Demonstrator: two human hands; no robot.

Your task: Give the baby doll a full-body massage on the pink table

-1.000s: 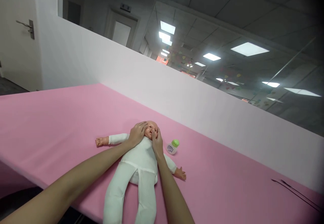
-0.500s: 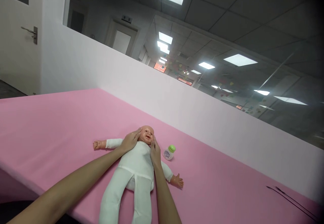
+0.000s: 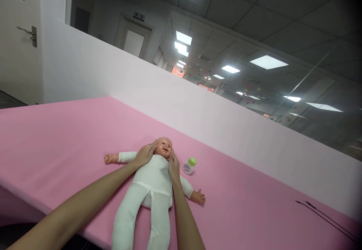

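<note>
A baby doll (image 3: pixel 154 172) in white cloth lies on its back, arms spread to both sides and its head toward the wall. My left hand (image 3: pixel 146 155) rests along one side of the doll's head, fingers stretched out and touching the cheek and temple. Against the opposite cheek lies my right hand (image 3: pixel 174 166), its fingers also extended. The doll's face shows between my fingertips. A small clear bottle (image 3: pixel 189 166) with a green cap stands just right of my right hand, apart from it.
A pink covered table (image 3: pixel 70 137) carries the doll. Along its far side runs a low white wall (image 3: pixel 175 103) with glass above. Thin black cords (image 3: pixel 325 216) lie at the right. A door (image 3: pixel 21 46) stands at the far left.
The view has shifted slightly, so the doll and bottle appear a little higher. Both hands stay on the sides of the doll's head, with almost no visible finger movement.
</note>
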